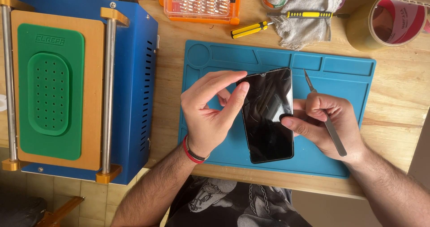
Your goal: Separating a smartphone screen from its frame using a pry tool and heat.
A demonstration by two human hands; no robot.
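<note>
A black phone (268, 115) lies screen up near the middle of the frame, on a blue mat (340, 88) spread over a wooden table (398, 101). The left hand (210, 115) sits at the phone's left edge, its fingers curled, with the index fingertip pressed on the upper left of the glass and the thumb stretched above toward the top corner. The right hand (329, 124) is at the phone's right edge; its thumb rests on the glass while the closed fingers grip a pair of tweezers (323, 115), the tip pointing up and clear of the phone.

A blue machine (134, 88) with a green pad (49, 97) fills the left of the frame. Along the top edge are an orange bit case (201, 3), two yellow screwdrivers (251, 28), a white rag (304, 16) and a tape roll (389, 23) at upper right.
</note>
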